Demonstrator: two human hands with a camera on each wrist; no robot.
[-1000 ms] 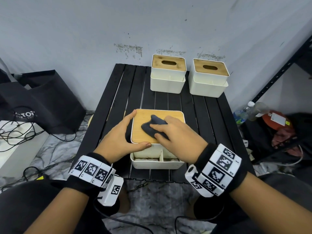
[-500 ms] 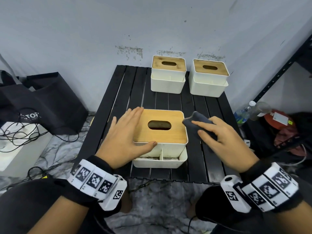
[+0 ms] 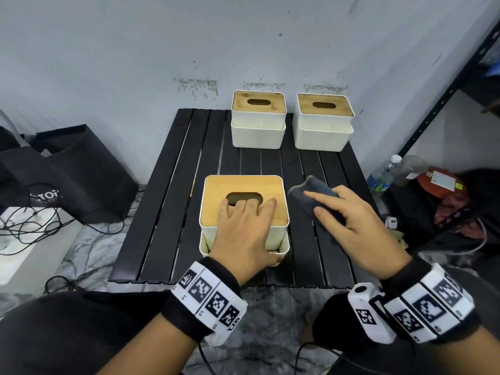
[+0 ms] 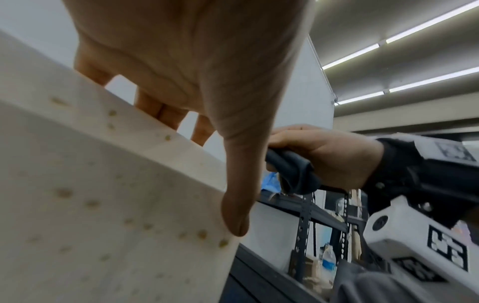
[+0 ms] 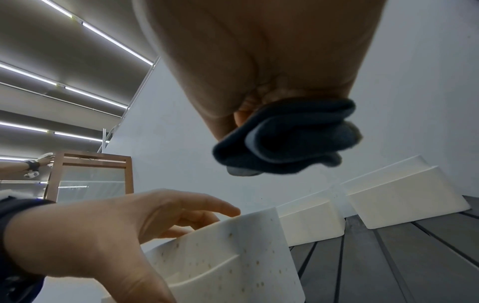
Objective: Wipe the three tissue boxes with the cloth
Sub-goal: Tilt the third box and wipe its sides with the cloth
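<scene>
The near tissue box [image 3: 238, 185], white with a bamboo lid, stands at the front of the black slatted table [image 3: 167, 198]. My left hand [image 3: 244, 226] lies on its lid with straight fingers by the slot, and the thumb [image 4: 235, 205] runs down its front corner. To the right of this box, my right hand [image 3: 351, 223] grips the bunched dark cloth [image 3: 311, 190] just above the table. The cloth [image 5: 285, 139] hangs folded from curled fingers, apart from the box [image 5: 233, 256]. Two more boxes [image 3: 258, 120] [image 3: 323, 123] stand at the back.
The wall rises directly behind the back boxes. A black bag [image 3: 67, 171] and loose cables [image 3: 27, 220] lie on the floor at the left. Water bottles [image 3: 384, 174] and a black metal rack [image 3: 446, 90] are at the right.
My right hand has carried the cloth off the near box's lid to the box's right side. My left hand has moved from the box's left edge onto the lid.
</scene>
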